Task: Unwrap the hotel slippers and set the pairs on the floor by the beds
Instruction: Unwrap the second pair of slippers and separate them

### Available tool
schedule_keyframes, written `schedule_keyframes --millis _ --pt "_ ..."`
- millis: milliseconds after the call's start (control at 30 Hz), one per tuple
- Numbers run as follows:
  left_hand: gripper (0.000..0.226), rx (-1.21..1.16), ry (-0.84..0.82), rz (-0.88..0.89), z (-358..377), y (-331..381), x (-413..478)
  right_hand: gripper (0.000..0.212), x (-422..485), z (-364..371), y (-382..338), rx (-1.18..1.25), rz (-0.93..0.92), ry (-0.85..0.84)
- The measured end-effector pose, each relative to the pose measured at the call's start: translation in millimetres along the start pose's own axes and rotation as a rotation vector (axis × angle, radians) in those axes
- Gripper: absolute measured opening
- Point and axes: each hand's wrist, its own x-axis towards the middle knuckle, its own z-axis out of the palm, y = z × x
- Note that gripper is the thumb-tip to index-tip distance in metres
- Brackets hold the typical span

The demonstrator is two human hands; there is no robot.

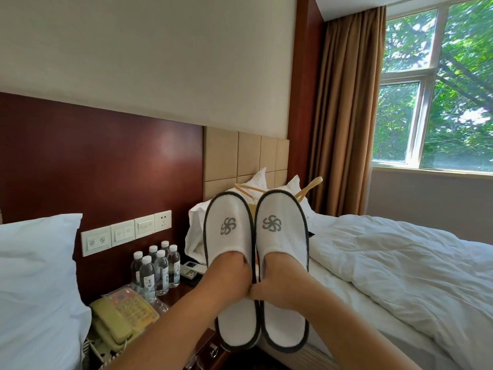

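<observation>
Left hand (226, 273) and right hand (278, 276) are raised side by side, touching, with the fingers hidden inside the slippers; grip state cannot be told. Left slipper (228, 228) and right slipper (280, 225) are white, grey-edged, unwrapped and held upright in the air beside the bed (400, 263).

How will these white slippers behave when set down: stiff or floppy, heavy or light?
Likely light: the left slipper and right slipper ride upright on the left hand and right hand, fingers tucked inside. Thin soles lie flat below the hands, so probably semi-stiff.
</observation>
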Motion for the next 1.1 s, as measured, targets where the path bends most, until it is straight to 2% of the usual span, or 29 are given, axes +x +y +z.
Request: schedule_keyframes --millis 67,133,267,367,400,433,500,567,600,633,700,767,867,1100 --pt "0.023 -0.211 -0.020 0.008 6 -1 -2 0.055 -2 6 6 -0.099 0.029 0.117" --pt "0.019 -0.353 -0.033 0.026 7 1 -6 0.061 -5 9 9 -0.109 0.096 0.280" --pt "0.015 -0.599 -0.196 0.149 11 11 -19 0.036 -10 1 13 -0.237 0.009 0.435" --pt "0.034 -0.819 -0.434 0.279 11 16 -28 0.024 -14 -10 25 -0.203 -0.025 0.520" --pt "0.035 -0.868 -0.449 0.304 10 15 -27 0.018 -17 -16 30 -0.155 -0.003 0.525" --pt "0.033 -0.941 -0.425 0.282 7 15 -27 0.014 -20 -22 35 -0.113 0.020 0.540" --pt "0.034 -1.042 -0.194 0.204 1 15 -21 0.011 -23 -31 44 -0.103 0.042 0.582" --pt "0.027 -0.939 0.198 0.143 -2 12 -7 0.020 -25 -37 49 -0.140 0.006 0.626" --pt "0.024 -0.826 0.347 0.114 -2 9 0 0.026 -26 -38 49 -0.148 -0.037 0.634" --pt "0.025 -0.737 0.412 0.074 -2 9 6 0.032 -28 -37 48 -0.155 -0.091 0.657" --pt "0.047 -0.695 0.351 -0.012 0 12 14 0.037 -30 -36 43 -0.150 -0.172 0.682" --pt "0.045 -0.741 0.274 -0.075 4 13 23 0.035 -32 -37 38 -0.164 -0.240 0.689" --pt "0.054 -0.775 0.263 -0.110 2 11 25 0.024 -33 -42 35 -0.189 -0.292 0.673" --pt "0.047 -0.724 0.297 -0.043 5 12 26 0.017 -43 -53 34 -0.189 -0.326 0.643"
